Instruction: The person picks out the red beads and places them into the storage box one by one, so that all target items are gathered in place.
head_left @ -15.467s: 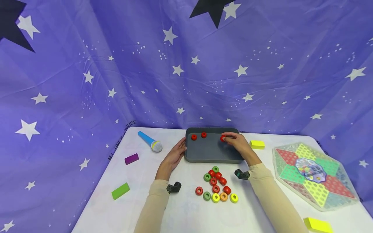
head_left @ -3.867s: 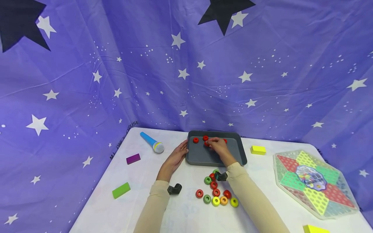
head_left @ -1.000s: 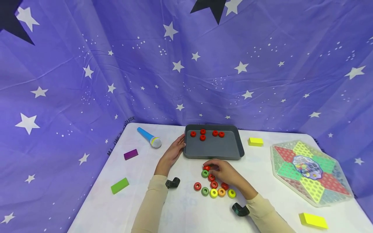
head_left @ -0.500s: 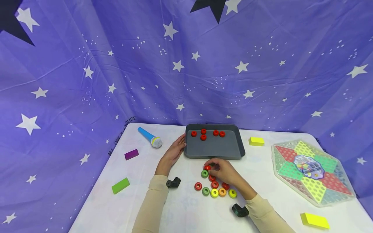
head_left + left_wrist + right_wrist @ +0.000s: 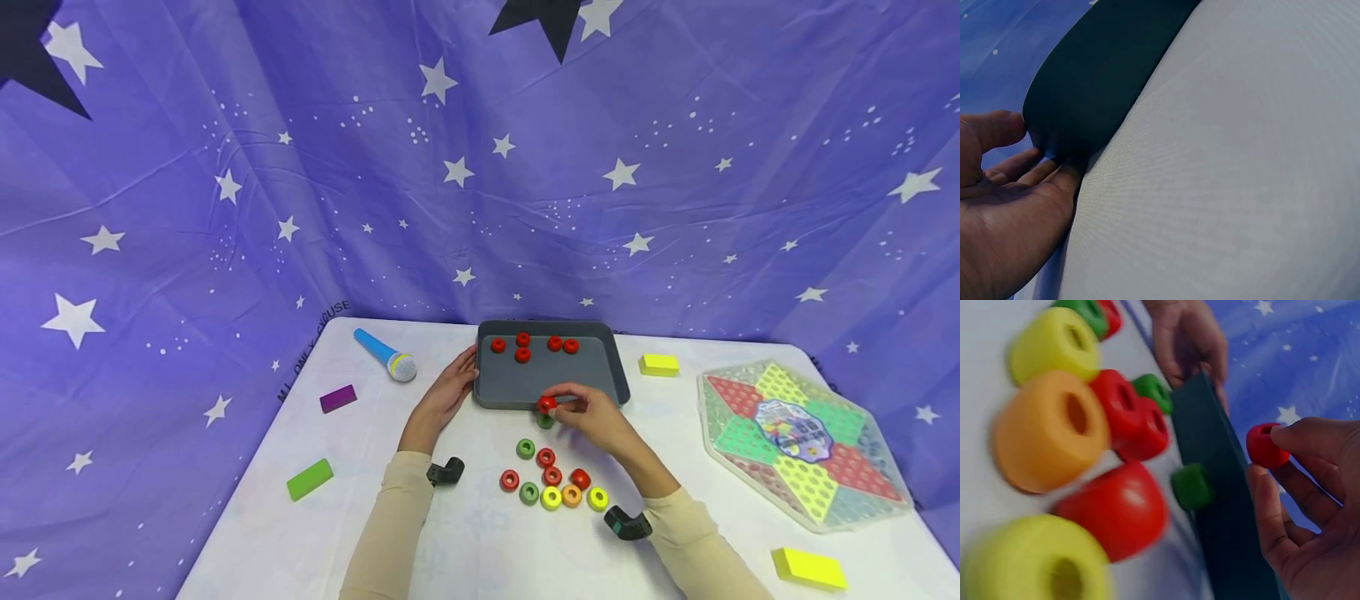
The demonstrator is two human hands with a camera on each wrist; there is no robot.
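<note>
Thumb and fingers of my right hand (image 5: 596,421) pinch a red bead (image 5: 547,404) above the near rim of a dark grey tray (image 5: 555,379). The right wrist view shows that red bead (image 5: 1266,447) held at the fingertips, its hole upward. Several red beads (image 5: 522,355) lie inside the tray toward its back. My left hand (image 5: 446,396) rests against the tray's left wall, fingers fairly straight; in the left wrist view the thumb touches the wall (image 5: 1066,94). A green bead (image 5: 545,421) sits just in front of the tray.
Red, green, yellow and orange beads (image 5: 572,496) lie grouped nearer me. A toy microphone (image 5: 386,356), purple block (image 5: 338,398) and green block (image 5: 310,480) lie left. Yellow blocks (image 5: 658,365) and a hexagonal game board (image 5: 802,442) lie right.
Over the last half second, my right hand lifted a red bead off the group toward the tray. The tray holds more red beads than 15.5 seconds ago. My left hand stays at the tray's side.
</note>
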